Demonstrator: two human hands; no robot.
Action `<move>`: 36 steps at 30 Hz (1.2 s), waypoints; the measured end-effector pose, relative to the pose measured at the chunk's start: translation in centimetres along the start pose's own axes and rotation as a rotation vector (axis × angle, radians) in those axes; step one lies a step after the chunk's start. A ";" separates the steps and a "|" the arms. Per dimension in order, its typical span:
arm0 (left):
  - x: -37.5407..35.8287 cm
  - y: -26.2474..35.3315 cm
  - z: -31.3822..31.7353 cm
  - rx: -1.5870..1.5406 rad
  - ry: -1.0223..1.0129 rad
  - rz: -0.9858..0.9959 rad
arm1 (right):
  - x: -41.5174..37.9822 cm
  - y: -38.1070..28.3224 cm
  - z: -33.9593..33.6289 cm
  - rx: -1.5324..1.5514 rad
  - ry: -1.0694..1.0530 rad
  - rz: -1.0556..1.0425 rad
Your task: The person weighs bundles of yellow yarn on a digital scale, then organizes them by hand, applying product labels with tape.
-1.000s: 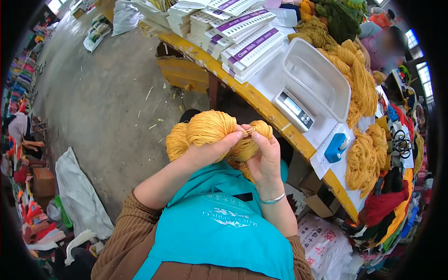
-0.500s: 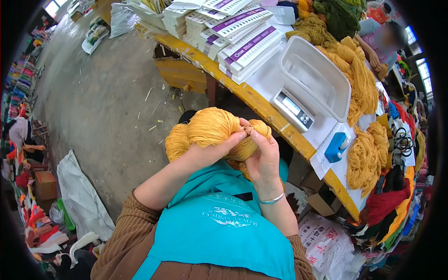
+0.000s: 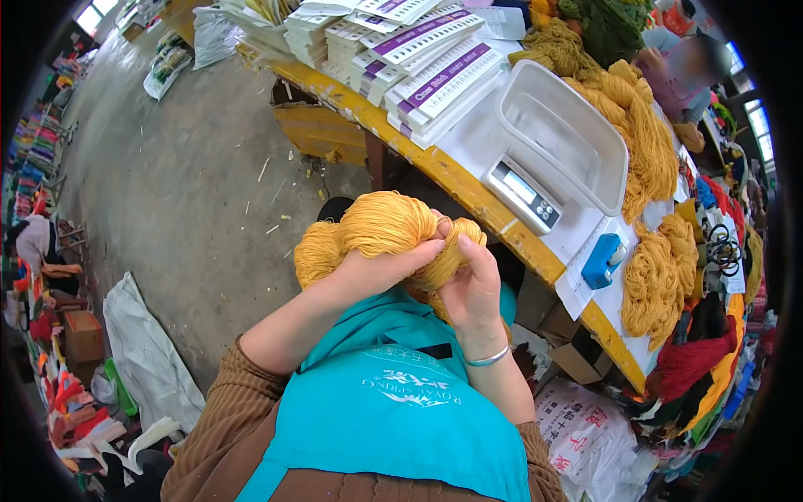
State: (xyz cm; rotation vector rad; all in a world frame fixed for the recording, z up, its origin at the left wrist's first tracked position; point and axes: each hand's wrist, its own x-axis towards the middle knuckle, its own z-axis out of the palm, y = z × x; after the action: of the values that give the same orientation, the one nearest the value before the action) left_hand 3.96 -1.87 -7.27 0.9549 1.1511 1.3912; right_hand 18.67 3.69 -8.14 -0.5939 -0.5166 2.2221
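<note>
A thick bundle of yellow-orange yarn [image 3: 383, 222] lies across my lap, above the teal apron [image 3: 401, 402]. My left hand [image 3: 389, 266] is closed on it from below, thumb pointing right. Beside it, my right hand [image 3: 473, 289], with a silver bangle at the wrist, pinches the right-hand part of the same bundle. The fingertips of both hands are close together where the bundle narrows, and some fingers are hidden behind the yarn.
A yellow-edged table [image 3: 510, 243] on the right holds stacked printed cards [image 3: 443, 79], a scale [image 3: 523, 194], a clear plastic tub [image 3: 569, 138], a blue tape dispenser [image 3: 604, 262] and yellow yarn [image 3: 657, 280]. Another person [image 3: 682, 75] is behind it.
My fingertips have shifted slightly at the narrow part of the bundle, and the thin strand between them no longer shows. The other person's arm has moved.
</note>
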 end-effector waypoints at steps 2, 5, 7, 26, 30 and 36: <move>0.0 0.1 0.2 0.061 0.017 -0.001 | -0.1 -0.1 -0.1 0.001 0.019 0.013; 0.1 0.1 0.2 -0.012 0.001 -0.050 | -0.3 -0.2 0.1 -0.022 0.031 0.004; 0.0 -0.3 0.4 0.031 0.063 -0.037 | -0.2 0.1 -0.4 -0.049 0.043 -0.022; 0.3 -0.1 -1.2 -0.360 0.087 -0.298 | -0.3 -0.5 -0.6 -0.038 0.012 -0.101; 0.2 0.6 -1.6 -0.348 -0.103 -0.324 | -0.2 -1.3 -0.7 -0.108 -0.047 -0.059; 0.0 1.0 -2.0 -0.259 -0.141 -0.375 | 0.1 -2.7 -1.1 -0.210 -0.052 -0.055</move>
State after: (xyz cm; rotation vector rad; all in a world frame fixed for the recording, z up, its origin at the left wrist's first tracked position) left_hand 1.79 -2.10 -6.70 0.6049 0.9581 1.1164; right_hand 20.78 5.61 -7.62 -0.6228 -0.7915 2.1511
